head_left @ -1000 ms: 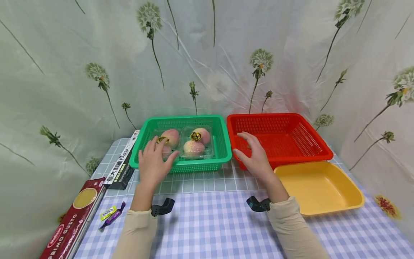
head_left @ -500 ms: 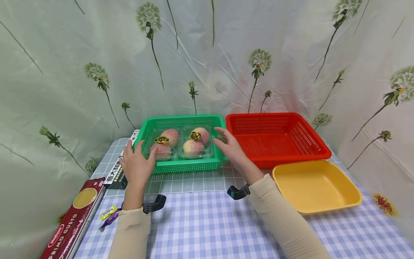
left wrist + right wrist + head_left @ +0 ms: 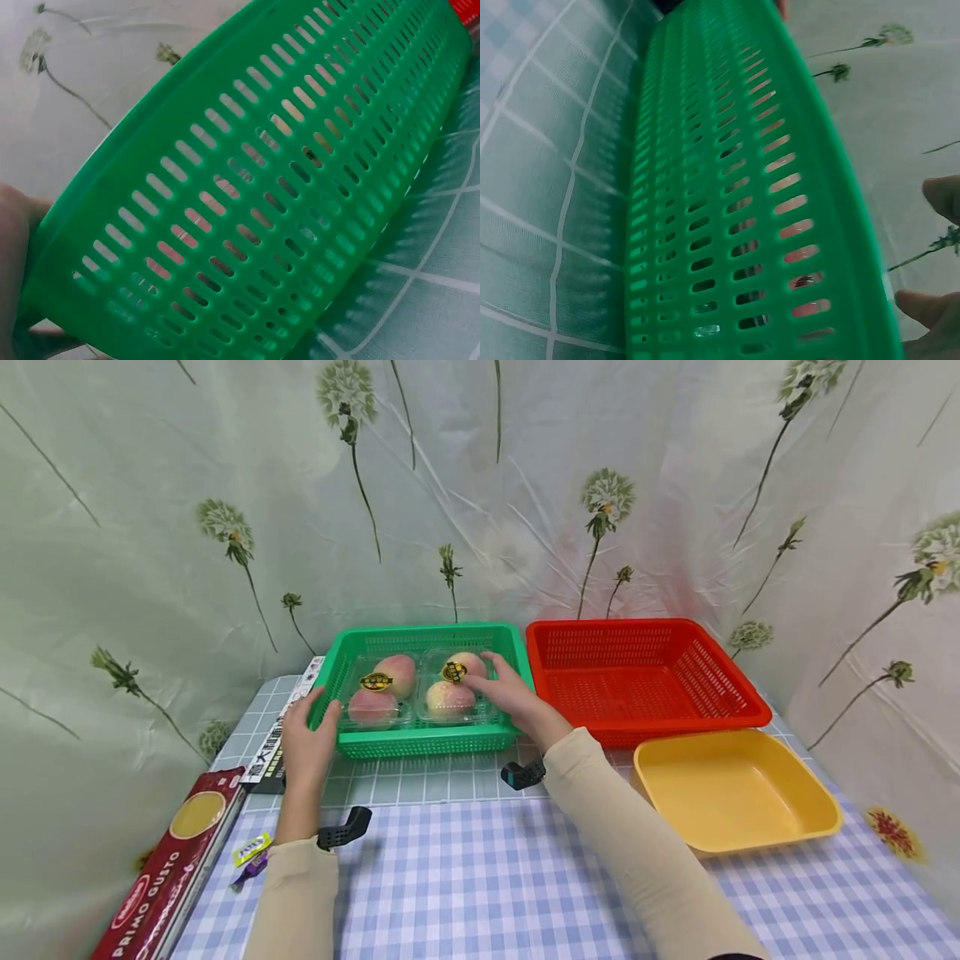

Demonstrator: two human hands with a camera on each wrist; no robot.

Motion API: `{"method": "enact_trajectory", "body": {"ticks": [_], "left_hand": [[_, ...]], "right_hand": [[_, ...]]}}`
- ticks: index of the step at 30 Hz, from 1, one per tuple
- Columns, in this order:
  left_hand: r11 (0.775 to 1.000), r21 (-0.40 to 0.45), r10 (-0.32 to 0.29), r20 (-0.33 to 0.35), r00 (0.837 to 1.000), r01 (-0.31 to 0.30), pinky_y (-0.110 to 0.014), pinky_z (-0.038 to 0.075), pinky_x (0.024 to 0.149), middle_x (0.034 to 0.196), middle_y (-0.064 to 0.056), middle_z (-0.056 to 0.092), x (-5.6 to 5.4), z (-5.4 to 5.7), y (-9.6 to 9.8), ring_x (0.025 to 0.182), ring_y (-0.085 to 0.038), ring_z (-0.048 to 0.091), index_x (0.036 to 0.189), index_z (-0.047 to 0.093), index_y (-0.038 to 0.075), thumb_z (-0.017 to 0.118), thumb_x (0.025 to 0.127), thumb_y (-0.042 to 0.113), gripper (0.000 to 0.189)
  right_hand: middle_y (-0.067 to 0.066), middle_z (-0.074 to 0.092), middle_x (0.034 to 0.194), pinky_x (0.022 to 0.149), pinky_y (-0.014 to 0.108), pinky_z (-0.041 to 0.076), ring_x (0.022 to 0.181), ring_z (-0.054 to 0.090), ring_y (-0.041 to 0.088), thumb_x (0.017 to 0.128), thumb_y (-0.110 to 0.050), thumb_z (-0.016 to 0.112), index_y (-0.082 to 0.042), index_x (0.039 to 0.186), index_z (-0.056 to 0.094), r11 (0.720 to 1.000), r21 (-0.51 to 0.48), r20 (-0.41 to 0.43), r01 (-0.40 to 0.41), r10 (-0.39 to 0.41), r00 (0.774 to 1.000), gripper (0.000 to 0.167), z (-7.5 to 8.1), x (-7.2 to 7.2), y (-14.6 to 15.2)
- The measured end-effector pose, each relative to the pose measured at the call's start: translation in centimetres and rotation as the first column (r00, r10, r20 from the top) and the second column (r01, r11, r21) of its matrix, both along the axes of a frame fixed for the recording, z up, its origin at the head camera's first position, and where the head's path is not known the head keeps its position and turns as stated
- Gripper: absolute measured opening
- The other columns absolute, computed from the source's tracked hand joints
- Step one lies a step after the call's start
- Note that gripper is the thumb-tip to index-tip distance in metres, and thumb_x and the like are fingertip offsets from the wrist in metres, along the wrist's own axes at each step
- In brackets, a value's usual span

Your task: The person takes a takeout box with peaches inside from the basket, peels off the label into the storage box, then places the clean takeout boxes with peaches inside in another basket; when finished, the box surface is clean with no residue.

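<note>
Two clear plastic boxes of pink peaches, the left box (image 3: 377, 693) and the right box (image 3: 452, 689), sit side by side in a green basket (image 3: 427, 743). Each bears a black and gold label. My right hand (image 3: 517, 693) reaches over the basket's right part, its thumb and index finger spread at the right box's edge; whether they touch it is unclear. At the basket's front left corner is my left hand (image 3: 306, 743), thumb and index apart around the rim. The left wrist view shows part of that hand (image 3: 13, 247) close against the corner.
A red basket (image 3: 652, 727) adjoins on the right, with a yellow tray (image 3: 735, 793) before it. Along the left lie a black and white pasta box (image 3: 273, 756), a dark red pasta pack (image 3: 176, 860) and two small wrapped sweets (image 3: 251, 849). A patterned curtain hangs behind.
My right hand has moved left from the red basket to the right peach box. My left hand has moved left, off the left box, to the green basket's corner.
</note>
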State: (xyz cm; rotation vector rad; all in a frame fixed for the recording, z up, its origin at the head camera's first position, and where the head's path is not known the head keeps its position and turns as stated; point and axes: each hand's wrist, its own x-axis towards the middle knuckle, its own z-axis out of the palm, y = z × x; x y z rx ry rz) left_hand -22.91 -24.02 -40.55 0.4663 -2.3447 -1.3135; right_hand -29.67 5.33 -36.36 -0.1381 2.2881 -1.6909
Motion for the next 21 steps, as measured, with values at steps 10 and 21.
{"method": "enact_trajectory", "body": {"ticks": [10,21], "left_hand": [[0.969,0.226,-0.098,-0.034,0.995,0.103,-0.049,0.029,0.12,0.159,-0.007,0.04,-0.1,-0.6,-0.9,0.147,-0.028,0.034,0.146,0.052,0.019,0.056,0.102,0.034,0.047],[0.971,0.22,-0.092,-0.013,0.996,0.092,-0.053,0.028,0.12,0.159,-0.008,0.039,-0.2,-0.7,-1.1,0.148,-0.03,0.034,0.147,0.052,0.019,0.053,0.103,0.034,0.047]], "right_hand": [[0.005,0.028,0.165,0.124,0.052,0.019,0.153,0.023,0.026,0.098,-0.027,0.063,-0.02,0.16,0.025,1.0,0.028,0.109,-0.013,0.01,0.994,0.073,-0.8,-1.4,-1.1],[0.0,0.031,0.164,0.115,0.063,0.029,0.152,0.026,0.029,0.097,-0.026,0.063,-0.027,0.156,0.034,0.999,-0.007,0.137,0.048,-0.046,0.989,0.066,-0.9,-1.3,-1.2]]}}
